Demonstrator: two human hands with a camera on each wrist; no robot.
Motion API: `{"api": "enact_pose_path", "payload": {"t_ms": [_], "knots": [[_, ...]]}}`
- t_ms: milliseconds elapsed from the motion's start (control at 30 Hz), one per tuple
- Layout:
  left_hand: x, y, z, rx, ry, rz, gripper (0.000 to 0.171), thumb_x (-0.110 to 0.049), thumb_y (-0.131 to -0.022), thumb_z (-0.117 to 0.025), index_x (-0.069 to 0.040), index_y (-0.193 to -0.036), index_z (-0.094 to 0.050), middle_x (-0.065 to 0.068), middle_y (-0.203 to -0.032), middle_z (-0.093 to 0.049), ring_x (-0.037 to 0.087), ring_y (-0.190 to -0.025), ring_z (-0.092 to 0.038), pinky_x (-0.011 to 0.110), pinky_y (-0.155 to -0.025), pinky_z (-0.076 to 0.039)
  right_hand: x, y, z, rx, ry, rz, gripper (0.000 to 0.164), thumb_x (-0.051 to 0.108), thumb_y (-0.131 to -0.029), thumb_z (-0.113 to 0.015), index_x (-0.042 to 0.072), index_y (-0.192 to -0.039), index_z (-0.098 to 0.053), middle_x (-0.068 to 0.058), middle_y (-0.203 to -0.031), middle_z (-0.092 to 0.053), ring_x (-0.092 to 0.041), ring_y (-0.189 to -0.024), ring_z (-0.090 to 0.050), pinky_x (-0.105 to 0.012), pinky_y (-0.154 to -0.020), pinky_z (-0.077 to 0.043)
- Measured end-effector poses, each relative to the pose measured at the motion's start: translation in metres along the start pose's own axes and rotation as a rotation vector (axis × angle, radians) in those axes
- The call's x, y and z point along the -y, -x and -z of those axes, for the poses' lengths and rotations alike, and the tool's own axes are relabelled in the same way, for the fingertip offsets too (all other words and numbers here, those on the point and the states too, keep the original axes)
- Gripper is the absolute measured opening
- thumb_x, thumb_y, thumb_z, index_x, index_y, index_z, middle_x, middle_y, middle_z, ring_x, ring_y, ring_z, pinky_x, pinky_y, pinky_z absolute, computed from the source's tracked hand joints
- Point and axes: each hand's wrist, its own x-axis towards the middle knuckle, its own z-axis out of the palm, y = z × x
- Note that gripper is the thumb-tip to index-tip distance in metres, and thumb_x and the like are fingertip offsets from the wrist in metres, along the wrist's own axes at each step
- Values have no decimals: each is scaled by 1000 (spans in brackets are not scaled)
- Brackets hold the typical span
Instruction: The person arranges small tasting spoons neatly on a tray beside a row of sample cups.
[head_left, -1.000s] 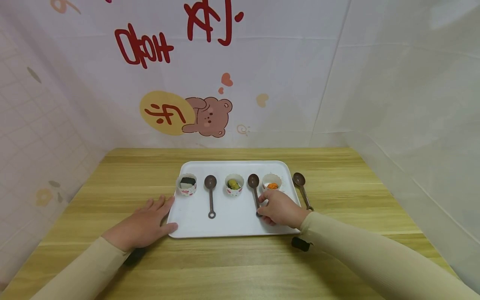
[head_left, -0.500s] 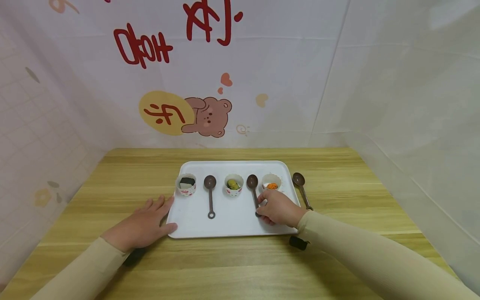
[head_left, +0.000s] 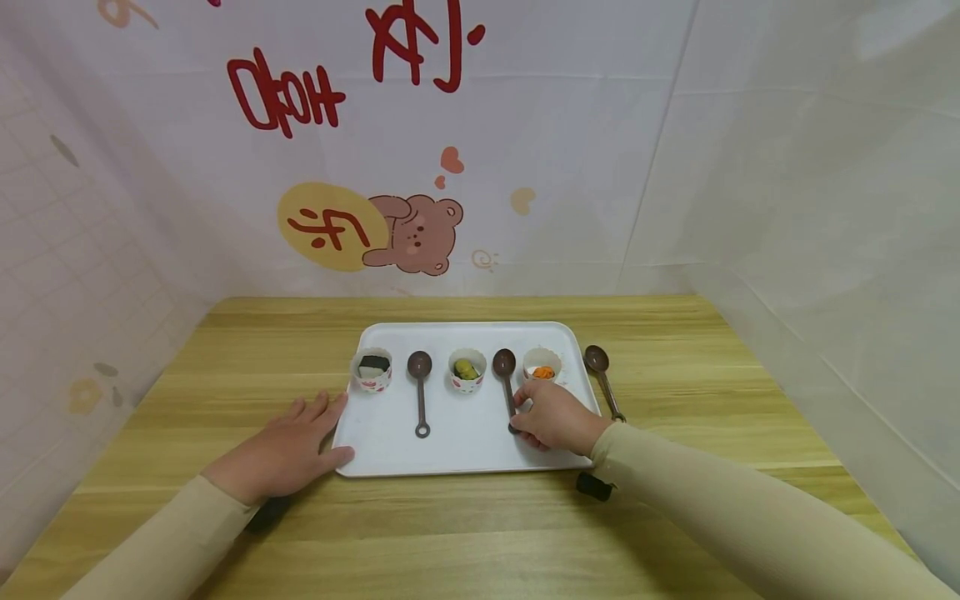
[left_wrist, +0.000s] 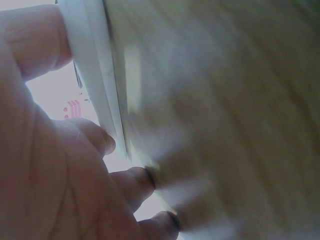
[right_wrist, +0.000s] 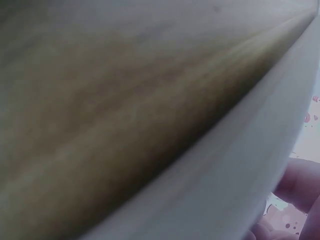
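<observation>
In the head view my right hand (head_left: 558,417) pinches the lower handle of a brown spoon (head_left: 505,364), which lies on a white tray (head_left: 457,454) between two paper cups. A middle cup (head_left: 467,386) holds something yellow-green; the right cup (head_left: 542,358), partly behind my hand, holds something orange. My left hand (head_left: 281,454) lies at the tray's left edge, fingers spread and thumb over the rim. The left wrist view shows its fingers (left_wrist: 37,42) against the tray's side (left_wrist: 95,65). Only some fingers (right_wrist: 300,182) of my right hand appear in the right wrist view, beyond the tray wall (right_wrist: 215,165).
A second brown spoon (head_left: 421,367) lies on the tray, right of a cup (head_left: 372,383) with a black-and-white piece. Off the tray's right side, a third brown spoon (head_left: 597,360) rests on the wooden table (head_left: 450,542). A printed white cloth (head_left: 562,125) stands behind.
The held spoon and my right hand have shifted very slightly left. My left hand, the cups and the other spoons stay practically where they were.
</observation>
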Motion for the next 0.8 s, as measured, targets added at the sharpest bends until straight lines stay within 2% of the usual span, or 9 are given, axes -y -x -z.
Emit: {"api": "enact_pose_path", "payload": {"t_ms": [233, 433, 800], "knots": [[0, 0, 0, 0, 5, -2, 92, -61, -102, -57, 1, -164, -30, 40, -164, -29, 69, -147, -26, 78, -114, -32, 2, -2, -1, -1, 51, -3, 16, 8, -96, -73, 6, -109, -64, -4, -59, -64, -12, -48, -52, -23, -48, -42], [0, 0, 0, 1, 9, 0, 92, -60, -102, -58, 1, -164, -31, 39, -164, -29, 69, -147, -25, 79, -113, -32, 3, -3, -3, 0, 96, -4, 19, 9, -95, -76, 7, -110, -64, -2, -59, -63, -11, -49, -52, -22, -48, -41], [-1, 1, 1, 4, 6, 0, 91, -60, -102, -59, 1, -164, -31, 39, -164, -29, 69, -147, -25, 80, -112, -32, 3, -2, -4, -11, 115, 8, 21, 9, -94, -78, 7, -110, -64, -2, -58, -62, -11, -49, -52, -22, -48, -40]]}}
